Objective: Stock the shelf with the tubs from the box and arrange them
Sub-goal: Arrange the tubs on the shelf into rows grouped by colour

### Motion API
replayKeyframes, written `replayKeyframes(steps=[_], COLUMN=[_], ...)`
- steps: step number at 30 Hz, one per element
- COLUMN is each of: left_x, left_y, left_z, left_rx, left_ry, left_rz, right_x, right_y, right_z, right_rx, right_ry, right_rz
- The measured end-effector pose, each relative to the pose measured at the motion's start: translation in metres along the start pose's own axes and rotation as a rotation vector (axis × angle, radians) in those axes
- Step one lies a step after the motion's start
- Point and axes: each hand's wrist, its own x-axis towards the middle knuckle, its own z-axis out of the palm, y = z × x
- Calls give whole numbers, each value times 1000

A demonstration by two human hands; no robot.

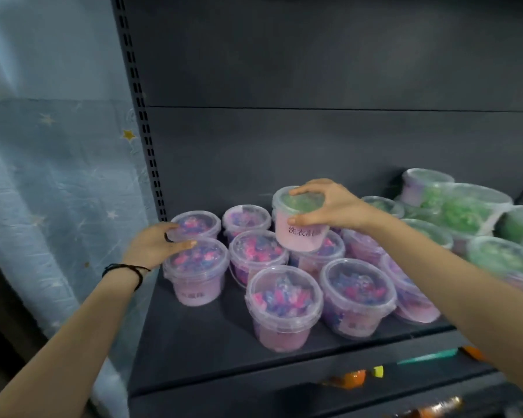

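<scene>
R hand [329, 206] grips green-lid tub [302, 236] by its top, fingers curled round rim, held just above pink tubs [284, 300] mid-shelf [194, 342]. L hand [151, 245] near flat, fingers resting on two tubs at shelf's left end.

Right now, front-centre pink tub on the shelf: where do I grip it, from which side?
Grip the front-centre tub across its lid rim, coming from above and the front. It stands upright, nearest the shelf front; the rim is its widest part, the walls taper down, and the neighbour tub crowds its right side.
</scene>
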Motion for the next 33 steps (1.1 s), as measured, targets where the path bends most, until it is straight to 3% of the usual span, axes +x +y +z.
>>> replayKeyframes(steps=[3,7,12,16,23,27,33], left_x=[-32,-97,-144,-152,-149,-153,-157], left_y=[42,121,204,243,255,267,276], left_z=[14,76,175,225,236,235,238], left_rx=[109,27,171,349,443,457,466], left_ry=[167,102,134,137,122,110,172], left_rz=[207,474,688,593,469,398,379], right_x=[-17,-40,-74,-108,-154,-157,-157], right_y=[20,50,94,143,224,241,262], right_z=[-11,-34,-68,-116,-164,-164,-148], right_rx=[39,117,120,147,95,145,-153], right_ry=[50,120,280,290,-21,-106,-251], right_rz=[10,-9,-14,-16,-65,-148,-232])
